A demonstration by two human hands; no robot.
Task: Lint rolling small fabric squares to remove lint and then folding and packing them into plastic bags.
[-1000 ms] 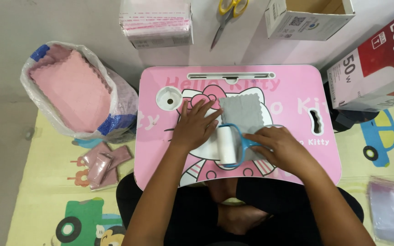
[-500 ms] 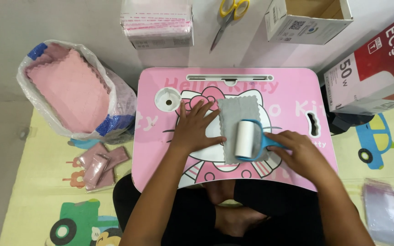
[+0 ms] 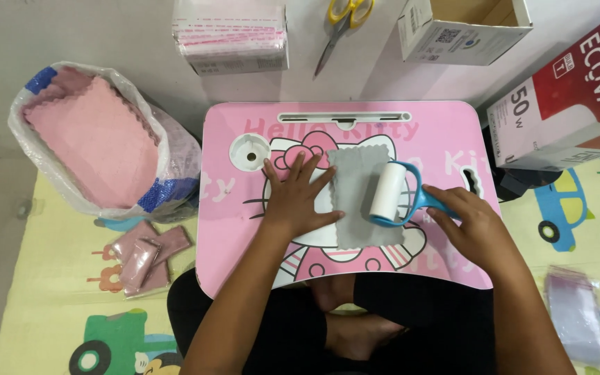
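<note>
Rightward went the blue-framed lint roller with its white sticky drum (image 3: 392,192) — a second earlier it had sat at the near left corner of the grey scallop-edged microfibre cloth (image 3: 361,201), and now it rode that cloth's far right edge. The right hand (image 3: 472,226) was clenched round the roller's blue handle, drum tilted slightly and touching the fabric. The left hand (image 3: 298,198) lay flat, fingers spread, pinning the cloth's left edge against the pink cartoon-printed lap desk (image 3: 439,135) (no grip there, just pressure). The cloth itself lay spread at the desk's middle, square to the person.

By the look of it, the cleaning pass was the step in hand, near the end of a stroke. The next move would call for keeping that left palm firm so the cloth did not lift with the drum, and for a clean peel off the edge.

Off to the left sat a white plastic sack of pink cloths (image 3: 92,142); beyond the desk, yellow-handled scissors (image 3: 338,24) and an open white cardboard box (image 3: 463,28).
</note>
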